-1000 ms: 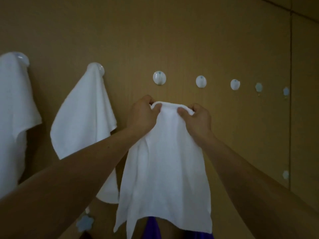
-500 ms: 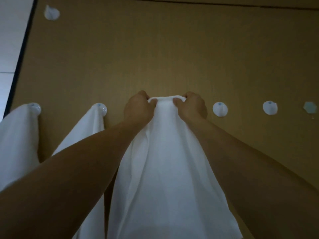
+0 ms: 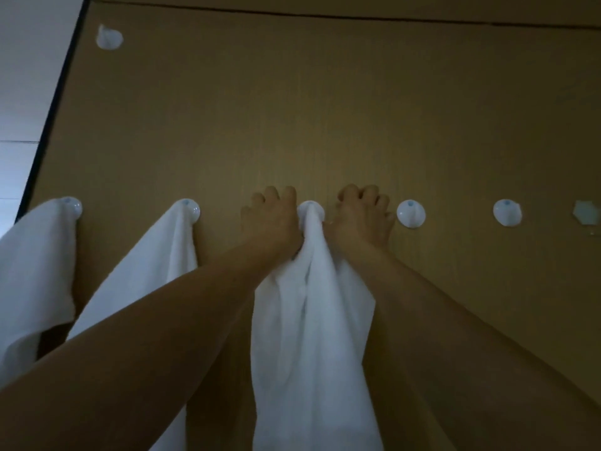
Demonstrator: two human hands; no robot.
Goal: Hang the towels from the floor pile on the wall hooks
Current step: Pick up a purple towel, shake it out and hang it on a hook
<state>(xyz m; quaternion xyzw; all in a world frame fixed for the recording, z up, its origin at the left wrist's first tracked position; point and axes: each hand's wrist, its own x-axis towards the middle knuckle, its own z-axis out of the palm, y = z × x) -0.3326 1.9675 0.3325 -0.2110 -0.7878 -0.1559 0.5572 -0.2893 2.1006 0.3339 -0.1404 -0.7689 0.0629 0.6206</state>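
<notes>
White towel (image 3: 312, 320) now caps the hook (image 3: 321, 213) between left hand (image 3: 271, 224) and right hand (image 3: 359, 222), both still gripping it; hanging nearly done.

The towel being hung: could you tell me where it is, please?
In the head view, the towel hangs mid-frame at the third hook from the left, held between the left hand and right hand.

The towel (image 3: 312, 320) at lower centre is soft matt cloth. The round hooks (image 3: 410, 213) look like smooth glossy plastic; the brown wall (image 3: 325, 109) is matt.
</notes>
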